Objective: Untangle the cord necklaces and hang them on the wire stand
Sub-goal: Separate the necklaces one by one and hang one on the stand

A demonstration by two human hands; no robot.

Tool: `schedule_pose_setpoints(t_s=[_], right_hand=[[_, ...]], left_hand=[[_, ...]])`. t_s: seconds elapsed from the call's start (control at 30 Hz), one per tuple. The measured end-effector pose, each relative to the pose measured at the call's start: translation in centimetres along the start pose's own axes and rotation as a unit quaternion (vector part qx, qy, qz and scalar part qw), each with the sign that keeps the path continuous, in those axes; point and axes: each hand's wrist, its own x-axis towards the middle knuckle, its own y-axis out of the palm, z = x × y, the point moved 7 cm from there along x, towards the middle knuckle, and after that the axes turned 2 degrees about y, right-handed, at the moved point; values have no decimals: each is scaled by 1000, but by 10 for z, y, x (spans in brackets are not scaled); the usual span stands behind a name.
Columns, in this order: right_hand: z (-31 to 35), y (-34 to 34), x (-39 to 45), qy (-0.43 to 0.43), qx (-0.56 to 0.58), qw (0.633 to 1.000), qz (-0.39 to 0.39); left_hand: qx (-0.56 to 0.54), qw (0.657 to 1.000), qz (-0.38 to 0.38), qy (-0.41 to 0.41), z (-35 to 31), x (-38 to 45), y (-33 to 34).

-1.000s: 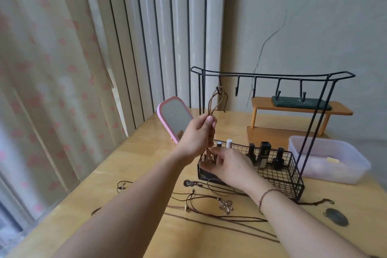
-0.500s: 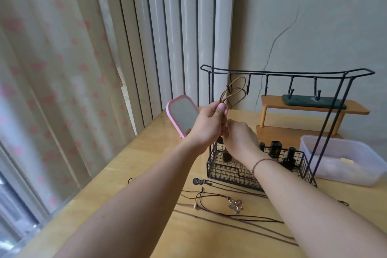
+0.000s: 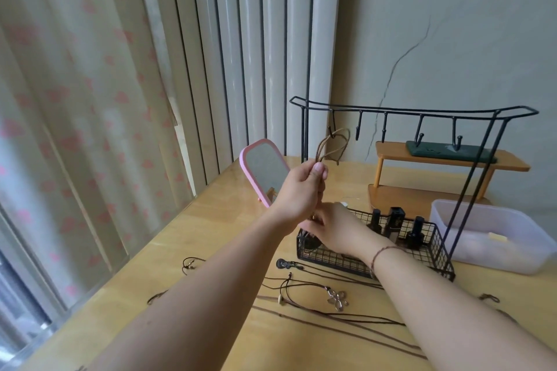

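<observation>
A black wire stand with a row of hooks and a mesh basket base stands on the wooden table. A tan cord necklace loops over its leftmost hook. My left hand pinches that cord just below the loop, in front of the stand's left post. My right hand is lower, at the basket's left end, touching the hanging part of the same cord; its fingertips are hidden behind my left hand. Several dark cord necklaces lie tangled on the table, one with a metal flower pendant.
A pink-framed mirror stands left of the stand. Dark bottles sit in the basket. A translucent plastic box is at the right, a small wooden shelf behind. Curtain and wall close the left and back.
The cord loop, held free beside the hooks before, now rests over the leftmost hook. My right hand dropped from beside my left hand down to the basket's left end.
</observation>
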Motion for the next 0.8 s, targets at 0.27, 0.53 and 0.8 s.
schedule_pose_setpoints(t_s=[0.27,0.53,0.8], right_hand=[[-23,-19,-30,7,105,994,10],[-41,-50,-34,52,120,986,-103],[-42,-21,-55,14,41,991,-125]], left_hand=[[23,1000,4,-16,24,-11,16],[177,984,-17,0,40,-12,10],[374,927,34,3,53,-25,10]])
